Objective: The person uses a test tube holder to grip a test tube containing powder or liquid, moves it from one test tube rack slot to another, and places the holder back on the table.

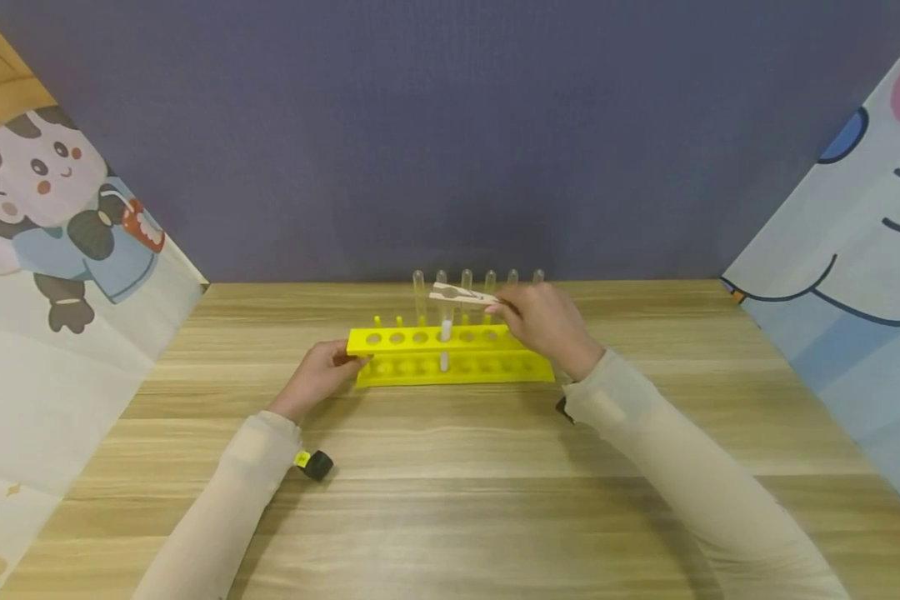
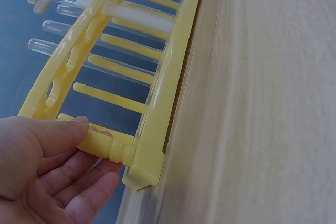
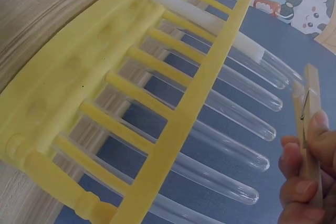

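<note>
A yellow test tube rack (image 1: 397, 343) stands lengthwise across the table. With thumb and fingers my left hand (image 1: 321, 375) grips the rack's left end post (image 2: 100, 142). My right hand (image 1: 547, 321) holds a wooden test tube clamp (image 1: 468, 295) above the rack, its tips pointing left. One upright test tube (image 3: 210, 22) with white contents sits in a front hole, and the clamp's jaws are right at its mouth. In the right wrist view, thumb and fingers wrap the clamp's handles.
Several clear test tubes (image 3: 231, 127) stand upside down on the rack's back pegs. Two pegs (image 1: 388, 321) at the left bear no tube. Behind the wooden table (image 1: 450, 500) rises a dark blue panel (image 1: 450, 142), with cartoon-printed panels at both sides.
</note>
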The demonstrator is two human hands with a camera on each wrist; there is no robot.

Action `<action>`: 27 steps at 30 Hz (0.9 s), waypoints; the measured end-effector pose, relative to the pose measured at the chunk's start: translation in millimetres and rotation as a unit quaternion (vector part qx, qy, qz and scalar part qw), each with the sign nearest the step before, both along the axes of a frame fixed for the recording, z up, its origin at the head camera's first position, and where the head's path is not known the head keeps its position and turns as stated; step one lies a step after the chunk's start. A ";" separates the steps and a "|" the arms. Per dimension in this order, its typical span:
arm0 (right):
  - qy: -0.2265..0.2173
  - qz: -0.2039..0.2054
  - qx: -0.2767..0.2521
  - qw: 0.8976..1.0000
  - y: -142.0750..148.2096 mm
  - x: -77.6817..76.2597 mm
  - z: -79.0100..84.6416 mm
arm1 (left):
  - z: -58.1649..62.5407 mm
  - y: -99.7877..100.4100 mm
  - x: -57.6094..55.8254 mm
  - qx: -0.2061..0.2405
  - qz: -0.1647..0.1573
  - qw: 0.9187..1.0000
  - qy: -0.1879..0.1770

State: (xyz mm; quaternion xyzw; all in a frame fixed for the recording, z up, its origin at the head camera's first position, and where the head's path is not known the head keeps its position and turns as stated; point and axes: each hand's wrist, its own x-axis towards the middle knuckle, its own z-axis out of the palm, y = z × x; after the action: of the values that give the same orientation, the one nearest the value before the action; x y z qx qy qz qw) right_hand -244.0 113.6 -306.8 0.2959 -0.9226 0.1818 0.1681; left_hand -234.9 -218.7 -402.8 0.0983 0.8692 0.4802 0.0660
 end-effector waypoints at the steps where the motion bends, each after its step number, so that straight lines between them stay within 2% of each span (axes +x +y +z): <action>1: 0.002 0.001 0.000 1.000 -0.3 -0.2 -0.2 | 0.1 0.1 0.1 0.000 0.000 1.000 0.001; 27: 0.007 0.007 0.002 1.000 -0.3 -0.2 -14.1 | 1.1 0.8 2.5 0.005 -0.006 1.000 0.005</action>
State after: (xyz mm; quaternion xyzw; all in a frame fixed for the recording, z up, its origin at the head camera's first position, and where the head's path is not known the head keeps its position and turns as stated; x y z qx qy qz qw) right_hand -244.2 113.3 -320.8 0.3040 -0.9197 0.1789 0.1723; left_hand -232.3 -217.9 -401.7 0.1064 0.8664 0.4837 0.0636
